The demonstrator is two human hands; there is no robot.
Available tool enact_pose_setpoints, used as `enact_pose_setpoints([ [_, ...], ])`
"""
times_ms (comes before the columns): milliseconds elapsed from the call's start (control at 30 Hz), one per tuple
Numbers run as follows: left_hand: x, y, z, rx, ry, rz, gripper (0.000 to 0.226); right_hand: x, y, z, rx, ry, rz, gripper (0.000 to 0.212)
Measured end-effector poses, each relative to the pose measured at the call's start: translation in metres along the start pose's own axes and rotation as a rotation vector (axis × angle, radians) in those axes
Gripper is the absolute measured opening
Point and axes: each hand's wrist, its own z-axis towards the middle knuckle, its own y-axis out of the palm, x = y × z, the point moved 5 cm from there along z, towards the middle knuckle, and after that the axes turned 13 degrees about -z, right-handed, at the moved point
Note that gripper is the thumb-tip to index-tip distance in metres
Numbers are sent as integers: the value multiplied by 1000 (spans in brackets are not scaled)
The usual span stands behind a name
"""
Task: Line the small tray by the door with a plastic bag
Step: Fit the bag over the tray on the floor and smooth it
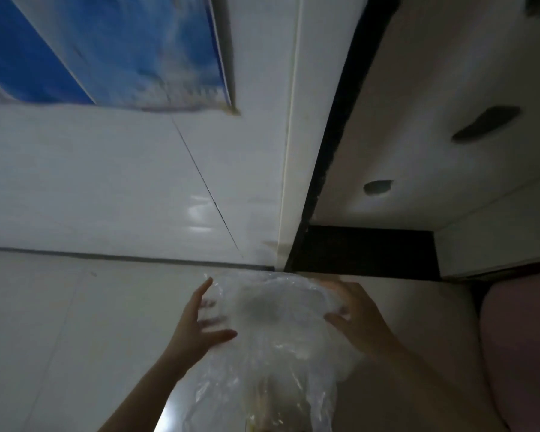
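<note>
Your left hand (197, 325) is spread open, fingers splayed against the side of the clear plastic bag (272, 332); your right hand (353, 310) cups the opposite side, fingers loosely curled on the film (the blur hides any tray beneath). The bag sits low on the white floor (60, 322), near the dark doorway gap (365, 254)

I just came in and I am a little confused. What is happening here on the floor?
A person is working a clear plastic bag with both bare hands, low on the pale floor near the wall corner. The left hand is spread open on one side of it, the right hand holds the other. A round shape shows dimly through the plastic; the picture is blurred.
</note>
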Motion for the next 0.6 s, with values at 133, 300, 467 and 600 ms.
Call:
enact_pose_setpoints([
  [133, -62, 8, 39, 4, -34, 126, 101, 50, 54, 27, -58, 88, -60, 58],
  [300, -133, 21, 80, -8, -24, 326, 102, 97, 117, 58, -119, 136, -120, 68],
  [467, -189, 23, 122, -34, -17, 427, 100, 130, 173, 89, -129, 137, -185, 74],
  [600, -219, 20, 157, -73, 7, 510, 101, 153, 209, 118, -120, 115, -253, 70],
])
